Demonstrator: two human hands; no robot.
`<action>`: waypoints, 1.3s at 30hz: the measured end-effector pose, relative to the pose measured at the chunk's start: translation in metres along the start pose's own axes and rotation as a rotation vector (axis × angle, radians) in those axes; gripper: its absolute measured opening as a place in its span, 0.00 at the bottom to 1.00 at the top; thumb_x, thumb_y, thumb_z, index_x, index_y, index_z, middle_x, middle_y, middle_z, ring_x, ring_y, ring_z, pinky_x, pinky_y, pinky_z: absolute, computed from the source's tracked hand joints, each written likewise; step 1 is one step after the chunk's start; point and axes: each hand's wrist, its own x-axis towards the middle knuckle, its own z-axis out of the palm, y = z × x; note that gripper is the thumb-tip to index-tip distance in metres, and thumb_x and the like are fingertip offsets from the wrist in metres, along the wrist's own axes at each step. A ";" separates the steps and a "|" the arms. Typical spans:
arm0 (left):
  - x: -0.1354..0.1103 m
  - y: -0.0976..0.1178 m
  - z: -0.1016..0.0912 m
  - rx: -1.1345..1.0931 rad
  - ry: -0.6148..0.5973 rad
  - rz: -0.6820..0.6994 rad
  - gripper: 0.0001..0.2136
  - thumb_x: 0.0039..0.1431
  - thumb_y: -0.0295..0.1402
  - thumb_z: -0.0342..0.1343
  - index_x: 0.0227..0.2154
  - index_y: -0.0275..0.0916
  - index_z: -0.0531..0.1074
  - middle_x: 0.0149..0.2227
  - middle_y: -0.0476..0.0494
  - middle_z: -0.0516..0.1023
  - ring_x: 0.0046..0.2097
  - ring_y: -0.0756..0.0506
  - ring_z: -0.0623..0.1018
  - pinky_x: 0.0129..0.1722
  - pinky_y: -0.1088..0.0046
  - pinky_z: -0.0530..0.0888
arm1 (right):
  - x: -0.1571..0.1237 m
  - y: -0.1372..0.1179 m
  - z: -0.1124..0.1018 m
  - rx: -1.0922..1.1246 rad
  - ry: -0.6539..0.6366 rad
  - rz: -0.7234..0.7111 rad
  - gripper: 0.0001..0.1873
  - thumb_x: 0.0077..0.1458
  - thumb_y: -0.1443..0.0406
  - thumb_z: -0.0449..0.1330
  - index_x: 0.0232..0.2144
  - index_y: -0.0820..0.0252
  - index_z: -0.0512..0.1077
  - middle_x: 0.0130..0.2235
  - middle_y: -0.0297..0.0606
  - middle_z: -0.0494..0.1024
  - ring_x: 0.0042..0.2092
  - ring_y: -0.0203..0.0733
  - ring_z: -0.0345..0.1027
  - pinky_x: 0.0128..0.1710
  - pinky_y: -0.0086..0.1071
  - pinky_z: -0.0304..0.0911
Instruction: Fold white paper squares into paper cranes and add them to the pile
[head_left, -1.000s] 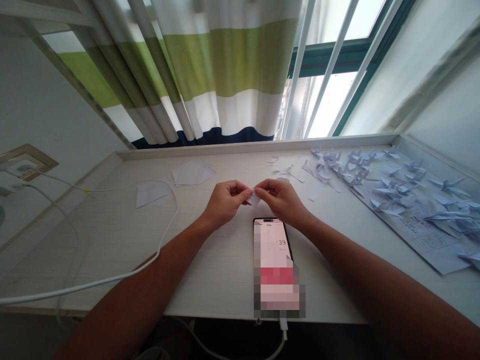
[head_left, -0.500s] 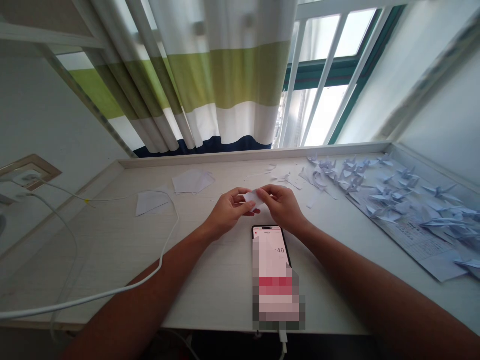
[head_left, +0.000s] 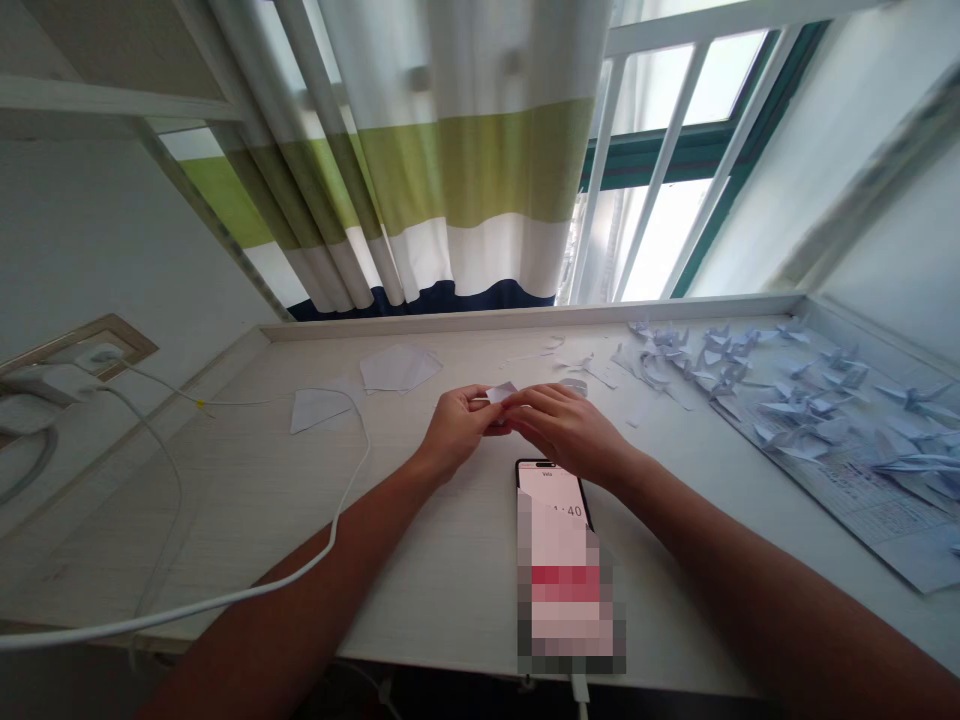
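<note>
A small piece of white folded paper [head_left: 501, 392] is held up just above the desk, between my two hands. My left hand [head_left: 456, 425] pinches it from the left with thumb and fingers. From the right, my right hand [head_left: 564, 418] lies over its edge with fingers close together, covering part of the paper. The fold's exact shape is too small to make out. Below the hands a phone [head_left: 551, 490] lies flat on the desk, screen lit and partly blurred out, with a cable at its lower end.
Many folded paper cranes [head_left: 799, 415] crowd the right side, several on a printed sheet [head_left: 892, 555]. White paper sheets [head_left: 401, 368] and paper pieces [head_left: 319, 410] lie left. Paper scraps [head_left: 589, 365] lie behind my right hand. A white cable [head_left: 330, 530] crosses above my left forearm.
My right hand has turned from a thumb pinch to a flatter pose, its fingers now across the paper. My left hand keeps its grip. The whole view has shifted slightly.
</note>
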 end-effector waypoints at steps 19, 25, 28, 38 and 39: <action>0.005 -0.008 -0.010 -0.154 -0.328 0.066 0.24 0.58 0.39 0.71 0.54 0.35 0.77 0.45 0.36 0.86 0.49 0.40 0.85 0.61 0.49 0.74 | 0.000 0.002 -0.009 -0.021 0.176 0.137 0.08 0.68 0.67 0.59 0.35 0.60 0.75 0.36 0.42 0.80 0.36 0.43 0.71 0.37 0.38 0.67; 0.008 -0.012 -0.014 -0.117 -0.341 0.109 0.21 0.60 0.39 0.69 0.54 0.38 0.77 0.46 0.38 0.86 0.49 0.39 0.85 0.60 0.49 0.73 | 0.003 -0.003 -0.013 0.368 0.274 0.369 0.06 0.63 0.64 0.66 0.33 0.57 0.76 0.36 0.38 0.80 0.39 0.43 0.74 0.40 0.39 0.70; 0.007 -0.011 -0.012 -0.098 -0.341 0.120 0.21 0.60 0.40 0.69 0.53 0.37 0.77 0.47 0.36 0.86 0.51 0.36 0.84 0.60 0.49 0.73 | 0.005 -0.005 -0.014 0.432 0.277 0.443 0.06 0.64 0.64 0.65 0.33 0.57 0.76 0.36 0.38 0.80 0.38 0.43 0.74 0.38 0.39 0.70; 0.006 -0.009 -0.009 -0.010 -0.352 0.145 0.26 0.60 0.39 0.68 0.59 0.42 0.71 0.49 0.37 0.85 0.53 0.35 0.83 0.54 0.54 0.77 | 0.006 -0.008 -0.011 0.464 0.299 0.549 0.07 0.67 0.62 0.60 0.34 0.56 0.70 0.36 0.36 0.77 0.36 0.42 0.74 0.36 0.38 0.74; 0.006 -0.009 -0.009 0.000 -0.336 0.146 0.27 0.59 0.38 0.69 0.60 0.42 0.70 0.48 0.38 0.85 0.52 0.36 0.84 0.53 0.55 0.78 | 0.007 -0.009 -0.010 0.492 0.306 0.557 0.08 0.67 0.62 0.60 0.34 0.56 0.70 0.36 0.36 0.77 0.37 0.42 0.74 0.38 0.40 0.75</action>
